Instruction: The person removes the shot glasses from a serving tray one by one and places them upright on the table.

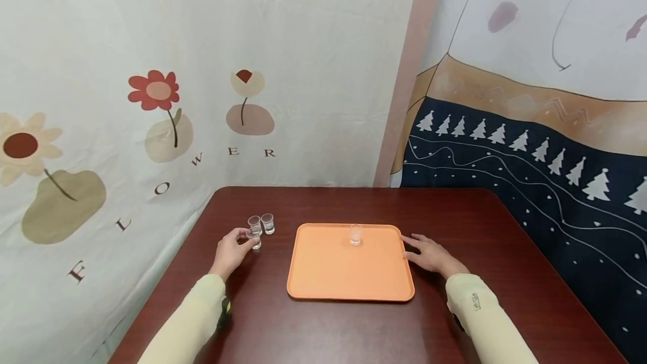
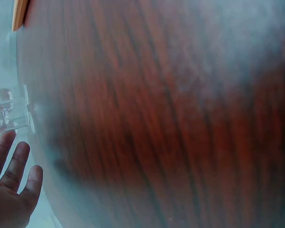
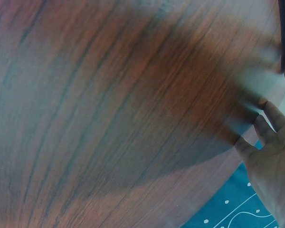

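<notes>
My left hand is at the left of the table, pinching a small clear shot glass between thumb and fingers. Right behind that glass stand two similar ones, a nearer shot glass and another shot glass. In the left wrist view, clear glasses overlap near the fingertips. An orange rectangular tray lies mid-table, bearing one shot glass toward its far edge. At the tray's right rim, my right hand rests with fingers extended and spread, fingertips at the edge.
The dark red-brown wooden table has rounded far corners. A pale cloth with flower prints hangs behind and to the left. Along the right side hangs a dark blue printed cloth with white trees.
</notes>
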### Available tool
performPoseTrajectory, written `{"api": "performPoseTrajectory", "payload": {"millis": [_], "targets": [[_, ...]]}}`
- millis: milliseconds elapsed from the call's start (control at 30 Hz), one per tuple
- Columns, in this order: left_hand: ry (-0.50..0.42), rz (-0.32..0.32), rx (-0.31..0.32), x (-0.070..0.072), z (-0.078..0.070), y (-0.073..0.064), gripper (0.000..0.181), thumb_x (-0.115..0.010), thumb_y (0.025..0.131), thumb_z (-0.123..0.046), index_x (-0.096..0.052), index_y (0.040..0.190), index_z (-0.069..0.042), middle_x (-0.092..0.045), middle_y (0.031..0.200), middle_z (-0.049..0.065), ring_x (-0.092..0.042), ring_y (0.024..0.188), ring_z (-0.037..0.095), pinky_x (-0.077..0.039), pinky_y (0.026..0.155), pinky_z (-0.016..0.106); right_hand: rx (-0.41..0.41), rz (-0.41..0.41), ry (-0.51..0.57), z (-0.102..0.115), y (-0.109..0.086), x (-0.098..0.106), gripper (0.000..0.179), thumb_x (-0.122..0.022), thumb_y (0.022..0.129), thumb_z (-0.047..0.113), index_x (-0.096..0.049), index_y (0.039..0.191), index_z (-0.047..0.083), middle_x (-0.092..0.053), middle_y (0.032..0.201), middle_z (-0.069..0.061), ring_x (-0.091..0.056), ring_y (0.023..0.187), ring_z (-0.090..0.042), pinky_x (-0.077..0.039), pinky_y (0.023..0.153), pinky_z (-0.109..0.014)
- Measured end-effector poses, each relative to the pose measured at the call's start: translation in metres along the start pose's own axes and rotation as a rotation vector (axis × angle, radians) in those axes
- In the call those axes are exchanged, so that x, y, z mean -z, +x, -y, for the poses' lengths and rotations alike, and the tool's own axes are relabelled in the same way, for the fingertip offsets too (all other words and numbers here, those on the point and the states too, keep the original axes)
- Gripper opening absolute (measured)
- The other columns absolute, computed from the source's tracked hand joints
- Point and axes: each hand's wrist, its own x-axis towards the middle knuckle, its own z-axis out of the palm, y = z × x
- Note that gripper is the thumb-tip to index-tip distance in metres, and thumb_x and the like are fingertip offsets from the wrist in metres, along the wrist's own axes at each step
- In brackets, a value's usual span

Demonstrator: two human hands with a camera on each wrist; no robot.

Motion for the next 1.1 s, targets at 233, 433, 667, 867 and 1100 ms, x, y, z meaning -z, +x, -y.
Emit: {"api": "performPoseTrajectory", "payload": {"millis": [233, 433, 667, 867, 1100], "targets": [[-0.003, -0.002, 0.008, 0.002, 0.004, 0.003, 0.043, -0.073, 0.092, -0.025, -0.059, 0.121, 0.004, -0.066, 0.114, 0.023, -0.059, 0.109, 0.037, -0.044, 0.092, 0.049, -0.021, 0.005, 0.007, -0.001, 0.001, 0.002, 0.063, -0.058, 0.098, 0.044, -0.041, 0.152, 0.015, -0.033, 0.152, -0.028, -0.031, 0.136, -0.054, -0.028, 0.103, -0.071], [-0.022, 0.010, 0.027, 0.006, 0.004, 0.004, 0.051, -0.071, 0.093, -0.026, -0.054, 0.130, 0.005, -0.062, 0.122, 0.026, -0.058, 0.113, 0.038, -0.045, 0.094, 0.050, -0.035, 0.011, 0.010, 0.001, 0.001, 0.003, 0.064, -0.058, 0.099, 0.044, -0.040, 0.153, 0.016, -0.032, 0.153, -0.027, -0.030, 0.137, -0.053, -0.028, 0.103, -0.071], [-0.075, 0.013, 0.025, 0.011, -0.009, 0.011, 0.063, -0.072, 0.092, -0.029, -0.047, 0.140, 0.003, -0.057, 0.131, 0.026, -0.055, 0.119, 0.039, -0.044, 0.099, 0.050, -0.028, 0.011, 0.010, 0.001, 0.000, 0.002, 0.062, -0.059, 0.099, 0.042, -0.041, 0.152, 0.016, -0.032, 0.153, -0.027, -0.030, 0.137, -0.053, -0.027, 0.104, -0.071], [-0.094, 0.007, -0.012, 0.022, -0.031, 0.021, 0.066, -0.070, 0.094, -0.035, -0.044, 0.144, 0.000, -0.052, 0.136, 0.025, -0.050, 0.127, 0.041, -0.041, 0.101, 0.052, -0.006, 0.014, 0.013, 0.000, -0.001, -0.002, 0.061, -0.058, 0.099, 0.041, -0.042, 0.152, 0.015, -0.033, 0.152, -0.028, -0.032, 0.136, -0.053, -0.029, 0.103, -0.070], [-0.155, 0.033, -0.028, 0.013, -0.060, 0.029, 0.069, -0.070, 0.093, -0.040, -0.043, 0.146, -0.006, -0.050, 0.141, 0.020, -0.050, 0.126, 0.039, -0.044, 0.099, 0.052, -0.015, 0.014, 0.002, -0.001, 0.001, -0.001, 0.062, -0.058, 0.099, 0.043, -0.041, 0.153, 0.016, -0.032, 0.153, -0.027, -0.030, 0.137, -0.053, -0.028, 0.104, -0.071]]}}
